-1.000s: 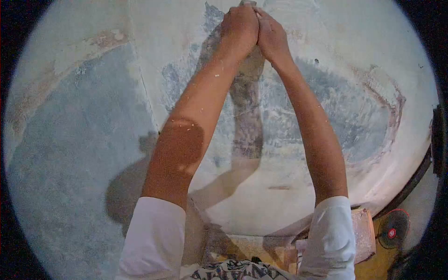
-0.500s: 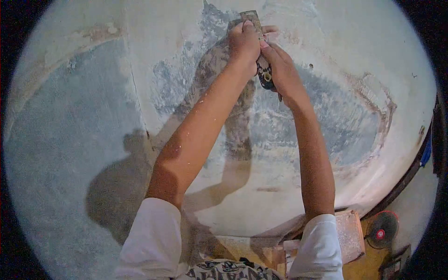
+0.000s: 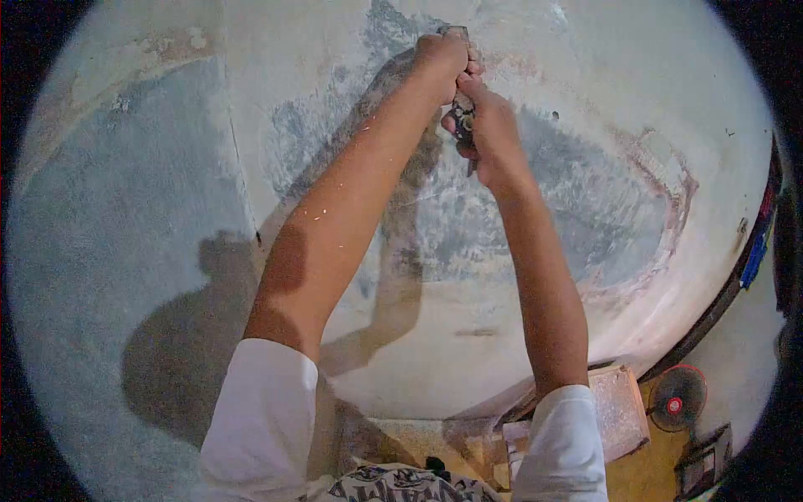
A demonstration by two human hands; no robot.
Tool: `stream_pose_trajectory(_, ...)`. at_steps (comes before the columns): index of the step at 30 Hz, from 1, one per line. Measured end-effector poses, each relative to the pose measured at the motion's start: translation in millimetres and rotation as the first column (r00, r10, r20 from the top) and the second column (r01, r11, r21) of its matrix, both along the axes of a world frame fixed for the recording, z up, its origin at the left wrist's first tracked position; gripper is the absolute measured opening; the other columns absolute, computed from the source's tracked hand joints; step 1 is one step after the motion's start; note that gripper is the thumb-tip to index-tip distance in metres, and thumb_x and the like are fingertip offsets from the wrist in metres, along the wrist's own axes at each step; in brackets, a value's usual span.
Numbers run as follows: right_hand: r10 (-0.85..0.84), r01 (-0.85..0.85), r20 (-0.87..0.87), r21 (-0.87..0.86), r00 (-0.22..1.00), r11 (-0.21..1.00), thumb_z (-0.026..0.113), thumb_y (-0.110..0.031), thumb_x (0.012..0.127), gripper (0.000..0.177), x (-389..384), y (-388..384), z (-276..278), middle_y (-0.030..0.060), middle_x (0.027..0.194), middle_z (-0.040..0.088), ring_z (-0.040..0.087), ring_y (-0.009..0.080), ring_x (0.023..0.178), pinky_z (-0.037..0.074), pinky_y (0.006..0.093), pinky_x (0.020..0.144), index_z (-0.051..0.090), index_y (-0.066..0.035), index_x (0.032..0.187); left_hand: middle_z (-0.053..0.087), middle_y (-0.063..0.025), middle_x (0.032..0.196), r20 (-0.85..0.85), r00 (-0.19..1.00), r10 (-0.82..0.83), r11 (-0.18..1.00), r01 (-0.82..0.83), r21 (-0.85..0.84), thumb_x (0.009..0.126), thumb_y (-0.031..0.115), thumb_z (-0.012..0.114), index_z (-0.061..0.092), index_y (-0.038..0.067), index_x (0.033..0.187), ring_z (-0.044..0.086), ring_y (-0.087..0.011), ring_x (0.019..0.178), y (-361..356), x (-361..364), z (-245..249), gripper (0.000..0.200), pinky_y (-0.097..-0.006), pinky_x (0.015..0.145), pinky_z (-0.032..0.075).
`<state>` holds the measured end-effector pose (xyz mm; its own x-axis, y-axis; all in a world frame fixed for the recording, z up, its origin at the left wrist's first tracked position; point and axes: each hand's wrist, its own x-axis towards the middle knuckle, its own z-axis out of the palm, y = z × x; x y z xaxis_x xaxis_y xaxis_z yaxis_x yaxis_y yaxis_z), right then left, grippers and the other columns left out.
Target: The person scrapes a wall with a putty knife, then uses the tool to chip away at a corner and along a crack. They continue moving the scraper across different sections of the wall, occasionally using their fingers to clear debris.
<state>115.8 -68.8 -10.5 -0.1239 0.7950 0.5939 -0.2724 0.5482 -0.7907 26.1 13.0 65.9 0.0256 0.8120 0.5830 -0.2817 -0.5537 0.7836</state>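
Both my hands are up against the wall at the top of the head view, on one tool. It looks like a scraper [image 3: 463, 120], with a flat worn metal blade and a dark, paint-spotted handle. My left hand [image 3: 442, 63] is closed around its upper part, with the blade's end showing just past the knuckles. Just below it, my right hand [image 3: 493, 130] wraps the handle, fingers curled round from behind. Around them the wall [image 3: 477, 230] shows grey patches where the pale coating is gone. My hands hide most of the blade, so its contact with the wall cannot be made out.
A thin crack [image 3: 237, 159] runs down the wall at left. A ragged edge of peeling coating [image 3: 682, 192] curves at right. Lower right are a pinkish box [image 3: 623, 414], a round fan [image 3: 677, 402] and a dark frame [image 3: 704, 460]. A blue cloth [image 3: 755, 255] hangs at the far right.
My right hand's fingers have curled more tightly round the handle, having lain straighter along it. Less of the blade shows above my left hand. Both forearms sit slightly further left in view.
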Motion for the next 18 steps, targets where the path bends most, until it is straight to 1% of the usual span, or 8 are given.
stream_pose_trajectory(1,-0.009,0.009,-0.037,-0.007,0.999,1.000,0.052,-0.035,0.095,0.021,-6,4,-2,-0.0012,0.062,0.056,0.043,0.0058,0.042,0.025,0.0225,0.034,0.057,-0.014,0.093,0.060,-0.0126,0.076,0.011,1.000,-0.027,0.999,0.027,0.020,0.101,0.026,0.038,0.058,0.001,0.093,0.056,-0.0224,0.058,5,-1,-1,0.033,-0.0364,0.050,0.050)
stream_pose_trajectory(2,-0.018,0.017,-0.073,-0.013,0.997,1.000,0.052,-0.035,0.096,0.022,-9,8,-4,-0.0017,0.061,0.055,0.043,0.0056,0.041,0.024,0.0223,0.034,0.057,-0.014,0.093,0.060,-0.0116,0.075,-0.054,0.998,0.022,1.000,-0.022,0.010,0.101,0.026,0.038,0.058,0.001,0.092,0.055,-0.0215,0.058,10,-2,-3,0.033,-0.0357,0.050,0.049)
stream_pose_trajectory(4,0.006,-0.006,-0.090,0.000,0.996,1.000,0.051,-0.034,0.096,0.022,-11,10,-6,-0.0021,0.062,0.055,0.044,0.0055,0.042,0.024,0.0219,0.034,0.057,-0.013,0.093,0.058,-0.0096,0.073,-0.179,0.976,0.123,0.992,-0.123,0.007,0.101,0.027,0.038,0.057,0.002,0.091,0.053,-0.0198,0.057,-21,-4,-7,0.033,-0.0343,0.049,0.047)
stream_pose_trajectory(7,0.016,-0.012,-0.141,0.033,0.990,0.999,0.051,-0.033,0.096,0.022,-19,9,-8,-0.0022,0.062,0.055,0.047,0.0055,0.044,0.024,0.0218,0.034,0.057,-0.012,0.093,0.060,-0.0129,0.065,0.002,1.000,0.012,1.000,-0.012,0.025,0.100,0.026,0.035,0.058,-0.003,0.087,0.056,-0.0235,0.052,-20,-5,-11,0.039,-0.0345,0.046,0.043)
stream_pose_trajectory(10,0.024,-0.019,-0.197,0.027,0.980,0.999,0.050,-0.031,0.096,0.023,-24,8,-7,-0.0014,0.064,0.055,0.049,0.0057,0.046,0.026,0.0221,0.034,0.057,-0.010,0.092,0.059,-0.0125,0.062,-0.086,0.996,-0.037,0.997,0.042,0.068,0.098,0.023,0.035,0.058,-0.003,0.086,0.055,-0.0227,0.050,-2,-9,-1,0.037,-0.0350,0.044,0.042)
stream_pose_trajectory(13,0.037,-0.026,-0.209,0.058,0.977,0.998,0.049,-0.030,0.097,0.022,-30,11,-3,-0.0004,0.066,0.056,0.051,0.0063,0.047,0.027,0.0224,0.034,0.057,-0.009,0.093,0.059,-0.0125,0.062,-0.066,0.996,0.063,0.998,-0.061,0.027,0.095,0.018,0.038,0.059,-0.002,0.081,0.054,-0.0223,0.049,-6,-4,4,0.032,-0.0360,0.046,0.042)
stream_pose_trajectory(16,0.023,-0.019,-0.195,0.024,0.981,1.000,0.049,-0.030,0.097,0.022,-27,1,-7,0.0002,0.068,0.057,0.052,0.0070,0.049,0.028,0.0223,0.034,0.056,-0.009,0.095,0.051,-0.0038,0.067,-0.211,0.977,-0.005,0.998,0.017,0.054,0.095,0.016,0.038,0.054,0.002,0.087,0.048,-0.0137,0.055,-6,-9,3,0.022,-0.0297,0.049,0.041)
stream_pose_trajectory(18,0.027,-0.024,-0.197,0.017,0.980,1.000,0.048,-0.029,0.097,0.022,-26,-2,0,0.0004,0.069,0.057,0.053,0.0073,0.050,0.028,0.0224,0.034,0.056,-0.009,0.097,0.050,-0.0035,0.066,-0.346,0.926,0.149,0.987,-0.120,0.105,0.094,0.015,0.039,0.054,0.002,0.084,0.047,-0.0131,0.054,-15,-8,9,0.021,-0.0286,0.047,0.040)
